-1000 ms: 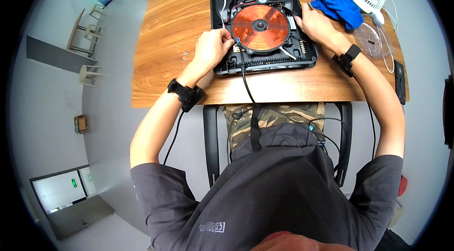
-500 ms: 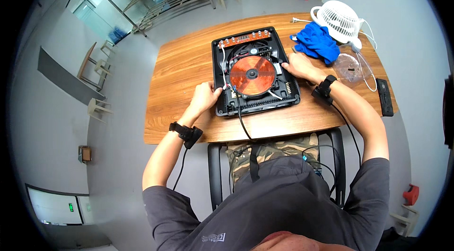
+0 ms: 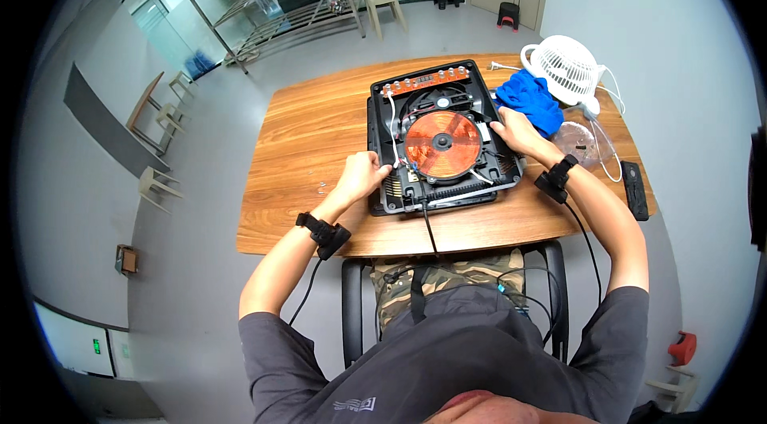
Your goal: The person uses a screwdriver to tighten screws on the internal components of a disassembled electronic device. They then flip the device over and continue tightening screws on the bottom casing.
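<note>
Opened induction cooker (image 3: 442, 140) sits on the wooden counter (image 3: 319, 136), black base with top cover off — copper coil disc (image 3: 443, 144) exposed in the middle, orange control board strip (image 3: 423, 79) along the far edge, black power cord (image 3: 429, 228) running off the near edge toward the person. Left hand (image 3: 363, 175) rests on the cooker's left near edge, fingers curled over the rim, gripping the housing. Right hand (image 3: 515, 130) is on the cooker's right edge, fingers bent onto the rim, holding that side — how tight, cannot tell. Both wrists carry black bands with cables. Blue cloth (image 3: 529, 98) lies just beside the right hand, touching the cooker's right far corner. White fan (image 3: 569, 66) sits behind the cloth, clear round plastic piece (image 3: 577, 142) near the right wrist, small black remote-like block (image 3: 636, 188) at the counter's right edge
</note>
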A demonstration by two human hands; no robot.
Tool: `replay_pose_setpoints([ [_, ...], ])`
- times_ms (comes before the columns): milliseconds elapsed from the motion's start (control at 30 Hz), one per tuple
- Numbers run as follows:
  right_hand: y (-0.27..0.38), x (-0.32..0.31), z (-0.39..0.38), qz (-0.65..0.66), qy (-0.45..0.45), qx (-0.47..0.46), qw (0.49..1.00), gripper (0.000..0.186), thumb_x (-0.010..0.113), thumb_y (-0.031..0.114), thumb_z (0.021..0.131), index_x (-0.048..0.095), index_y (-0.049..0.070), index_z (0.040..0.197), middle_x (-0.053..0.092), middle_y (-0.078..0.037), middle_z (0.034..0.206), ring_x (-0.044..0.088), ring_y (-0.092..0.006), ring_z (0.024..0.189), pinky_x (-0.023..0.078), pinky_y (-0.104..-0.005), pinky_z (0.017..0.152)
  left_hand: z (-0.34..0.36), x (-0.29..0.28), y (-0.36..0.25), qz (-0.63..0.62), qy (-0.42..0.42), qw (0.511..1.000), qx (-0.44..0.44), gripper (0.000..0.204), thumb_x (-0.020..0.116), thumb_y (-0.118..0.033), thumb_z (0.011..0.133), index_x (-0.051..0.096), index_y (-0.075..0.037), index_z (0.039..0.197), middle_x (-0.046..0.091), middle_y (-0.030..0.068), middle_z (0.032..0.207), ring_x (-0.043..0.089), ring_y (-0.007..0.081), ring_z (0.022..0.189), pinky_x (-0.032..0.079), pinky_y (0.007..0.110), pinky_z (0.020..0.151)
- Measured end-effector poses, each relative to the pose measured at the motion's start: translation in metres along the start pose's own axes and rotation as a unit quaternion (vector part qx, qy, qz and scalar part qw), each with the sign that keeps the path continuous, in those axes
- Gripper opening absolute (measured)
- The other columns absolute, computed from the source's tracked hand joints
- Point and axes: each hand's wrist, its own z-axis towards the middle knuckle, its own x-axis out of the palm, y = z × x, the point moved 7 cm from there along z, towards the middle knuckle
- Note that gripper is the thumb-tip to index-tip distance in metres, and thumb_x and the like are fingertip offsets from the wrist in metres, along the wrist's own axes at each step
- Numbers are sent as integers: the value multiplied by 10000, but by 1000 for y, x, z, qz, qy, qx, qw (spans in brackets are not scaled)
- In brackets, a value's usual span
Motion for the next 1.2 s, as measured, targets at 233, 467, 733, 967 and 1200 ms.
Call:
replay_pose_setpoints([
  [233,-39,-48,-21,-23,-27,17,999,297,666,220,940,588,-59,1005,659,-318,966,648,-473,969,497,-505,823,19,42,-46,2,25,997,71,360,749,-294,897,659,24,754,658,137,594,680,231,586,533,374,605],
  [467,-51,-98,-40,-59,-46,47,996,290,667,214,936,594,-61,994,668,-305,956,663,-445,943,502,-486,837,48,78,-77,-10,63,994,90,387,741,-299,897,656,4,671,666,141,592,671,256,576,535,387,624],
  [733,-9,-133,-19,-147,-36,7,988,281,650,189,891,658,-87,941,675,-328,897,671,-472,929,515,-508,841,62,110,-77,-35,145,986,74,400,708,-325,922,697,-3,686,712,121,659,694,249,639,546,379,662],
  [967,70,-144,14,-203,-14,-67,977,226,608,106,813,682,-89,898,681,-328,880,681,-480,888,543,-521,835,60,95,-89,86,139,969,185,396,659,-370,934,740,2,826,715,246,813,707,400,817,552,467,781],
  [1200,153,-129,49,-307,18,-84,948,221,621,87,756,715,-84,860,694,-319,881,707,-452,885,585,-484,800,72,-15,-141,-247,125,953,121,380,518,-351,1063,646,-30,1221,735,31,1050,670,89,809,499,250,667],
])
